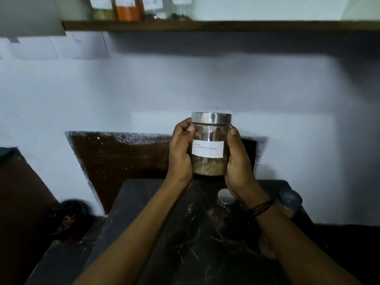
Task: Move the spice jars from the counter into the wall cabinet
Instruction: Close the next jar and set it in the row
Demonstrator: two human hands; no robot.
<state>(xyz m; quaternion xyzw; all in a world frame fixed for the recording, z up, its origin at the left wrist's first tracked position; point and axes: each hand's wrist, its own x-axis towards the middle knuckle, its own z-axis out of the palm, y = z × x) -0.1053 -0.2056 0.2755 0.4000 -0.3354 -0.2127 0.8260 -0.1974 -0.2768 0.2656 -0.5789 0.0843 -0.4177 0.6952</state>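
A clear glass cinnamon jar (208, 149) with a steel lid and a white handwritten label is held upright above the dark counter (185, 243). My left hand (181, 155) grips its left side and my right hand (238, 161) grips its right side. On the counter stand a second jar with a steel lid (226, 197), partly hidden by my right wrist, and a jar with a dark lid (289, 202) at the right. High up, the cabinet's wooden shelf (205, 25) carries several labelled jars, among them an orange-filled one (128, 9).
A white cabinet door (30, 15) hangs at the upper left. A dark bowl (65, 217) with reddish contents sits at the lower left. The pale wall (185, 83) has a dark recess (127, 161) behind the counter.
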